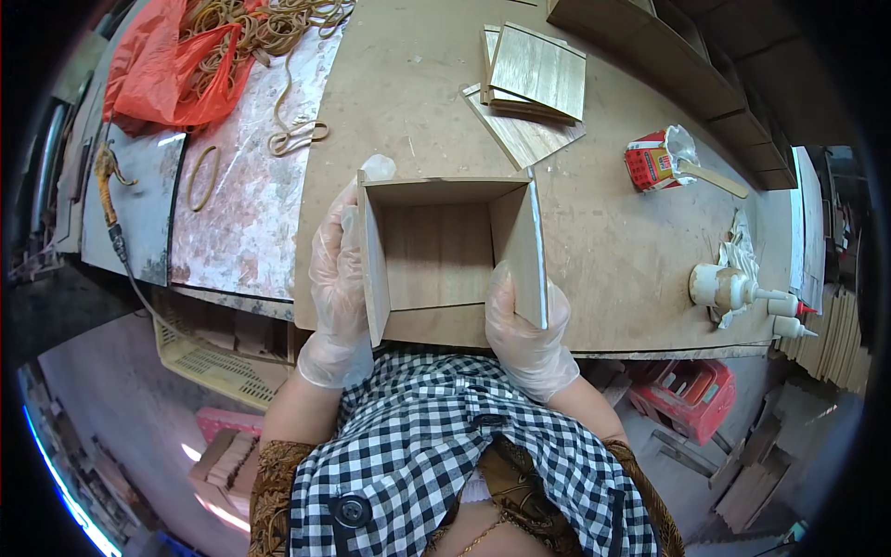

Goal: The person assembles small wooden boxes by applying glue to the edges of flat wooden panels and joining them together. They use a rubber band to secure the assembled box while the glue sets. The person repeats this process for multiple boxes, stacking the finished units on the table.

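A small open wooden box [436, 255] of thin plywood panels stands on the workbench [613, 251] near its front edge. My left hand [336, 278], in a clear glove, presses flat against the box's left wall. My right hand [524, 330], also gloved, grips the lower end of the right wall panel [529, 246]. The box's open side faces up toward me, showing its bottom panel.
A stack of plywood pieces [531, 79] lies at the back. A red glue tub with a wooden stick [664, 160] and glue bottles [742, 292] sit at the right. A red plastic bag with rubber bands [200, 56] lies back left. Crates stand below the bench.
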Available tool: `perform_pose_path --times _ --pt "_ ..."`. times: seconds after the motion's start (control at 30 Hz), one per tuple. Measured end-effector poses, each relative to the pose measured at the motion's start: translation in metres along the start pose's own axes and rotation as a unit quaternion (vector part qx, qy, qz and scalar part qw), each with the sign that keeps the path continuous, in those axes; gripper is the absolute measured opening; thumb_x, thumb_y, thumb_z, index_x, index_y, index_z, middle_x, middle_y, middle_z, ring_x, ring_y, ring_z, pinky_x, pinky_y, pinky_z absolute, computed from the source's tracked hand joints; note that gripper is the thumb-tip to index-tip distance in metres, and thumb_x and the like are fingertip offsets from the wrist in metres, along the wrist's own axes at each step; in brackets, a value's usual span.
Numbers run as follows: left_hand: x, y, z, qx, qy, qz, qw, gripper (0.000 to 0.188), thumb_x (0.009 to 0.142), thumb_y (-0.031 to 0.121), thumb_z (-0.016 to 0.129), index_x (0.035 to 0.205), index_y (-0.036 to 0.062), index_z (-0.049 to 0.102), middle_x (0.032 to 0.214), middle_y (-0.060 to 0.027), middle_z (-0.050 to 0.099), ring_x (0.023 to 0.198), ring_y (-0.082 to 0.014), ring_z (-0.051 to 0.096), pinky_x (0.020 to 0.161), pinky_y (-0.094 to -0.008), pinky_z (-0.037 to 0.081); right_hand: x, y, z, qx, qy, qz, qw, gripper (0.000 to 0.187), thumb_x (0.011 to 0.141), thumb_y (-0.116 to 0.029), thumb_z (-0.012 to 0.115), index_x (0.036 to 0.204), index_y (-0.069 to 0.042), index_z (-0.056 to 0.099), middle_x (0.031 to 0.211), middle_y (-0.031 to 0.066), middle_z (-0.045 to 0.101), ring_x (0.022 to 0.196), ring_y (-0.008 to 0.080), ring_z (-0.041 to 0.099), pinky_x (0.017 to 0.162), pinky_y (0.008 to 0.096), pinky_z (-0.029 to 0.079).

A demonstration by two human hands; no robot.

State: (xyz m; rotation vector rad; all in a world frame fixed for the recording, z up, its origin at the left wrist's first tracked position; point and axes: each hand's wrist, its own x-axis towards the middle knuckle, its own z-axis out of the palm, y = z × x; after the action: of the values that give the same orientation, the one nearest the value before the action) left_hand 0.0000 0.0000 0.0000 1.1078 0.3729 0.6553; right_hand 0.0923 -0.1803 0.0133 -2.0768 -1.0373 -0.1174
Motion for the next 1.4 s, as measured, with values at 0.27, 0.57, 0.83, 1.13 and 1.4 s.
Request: perform_pose_path --times 0.27,0.57,0.83,1.13,1.4 --pt "0.001 0.004 0.003 -0.004 -0.020 0.012 1.000 0.053 0.102 0.029 0.047 0.143 -0.0038 0.038 0.143 -0.0144 0.047 0.131 -0.0200 0.045 0.111 -0.0344 0.033 -0.002 0.001 0.000 -0.003 0.003 -0.008 1.000 0.061 0.079 0.007 0.054 0.137 0.015 0.038 0.128 0.0300 0.056 0.053 0.0228 0.061 0.050 0.0324 0.050" --pt "0.000 0.003 0.003 -0.058 -0.010 -0.009 0.998 0.054 0.102 0.031 0.049 0.142 -0.0037 0.039 0.141 -0.0129 0.048 0.129 -0.0177 0.047 0.109 -0.0329 0.036 -0.002 0.001 0.002 0.001 0.009 0.004 1.000 0.061 0.078 0.008 0.054 0.137 0.014 0.040 0.109 0.0269 0.066 0.050 0.0231 0.060 0.049 0.0329 0.049" --pt "0.002 0.009 0.011 -0.039 -0.035 0.030 0.998 0.045 0.104 0.024 0.045 0.141 -0.0012 0.041 0.138 -0.0106 0.052 0.124 -0.0150 0.051 0.104 -0.0308 0.041 0.001 -0.004 -0.006 0.028 -0.034 0.036 0.998 0.065 0.079 0.008 0.056 0.141 0.011 0.036 0.122 0.0281 0.060 0.067 0.0277 0.066 0.059 0.0339 0.053" --pt "0.001 0.012 0.013 -0.034 -0.033 0.034 0.998 0.042 0.104 0.021 0.044 0.140 -0.0011 0.042 0.136 -0.0105 0.053 0.122 -0.0142 0.052 0.103 -0.0302 0.042 0.023 -0.018 -0.009 0.206 0.056 -0.020 0.977 0.068 0.091 -0.009 0.059 0.147 0.008 0.024 0.151 0.0299 0.029 0.138 0.0392 0.035 0.110 0.0388 0.034" --pt "0.001 0.011 0.012 -0.039 -0.050 0.059 0.996 0.041 0.104 0.020 0.045 0.139 -0.0008 0.043 0.135 -0.0093 0.054 0.120 -0.0132 0.053 0.102 -0.0294 0.042 0.023 -0.022 -0.026 0.095 -0.021 0.031 0.995 0.050 0.100 -0.009 0.042 0.145 0.010 0.030 0.150 0.0286 0.033 0.136 0.0377 0.040 0.108 0.0399 0.039"
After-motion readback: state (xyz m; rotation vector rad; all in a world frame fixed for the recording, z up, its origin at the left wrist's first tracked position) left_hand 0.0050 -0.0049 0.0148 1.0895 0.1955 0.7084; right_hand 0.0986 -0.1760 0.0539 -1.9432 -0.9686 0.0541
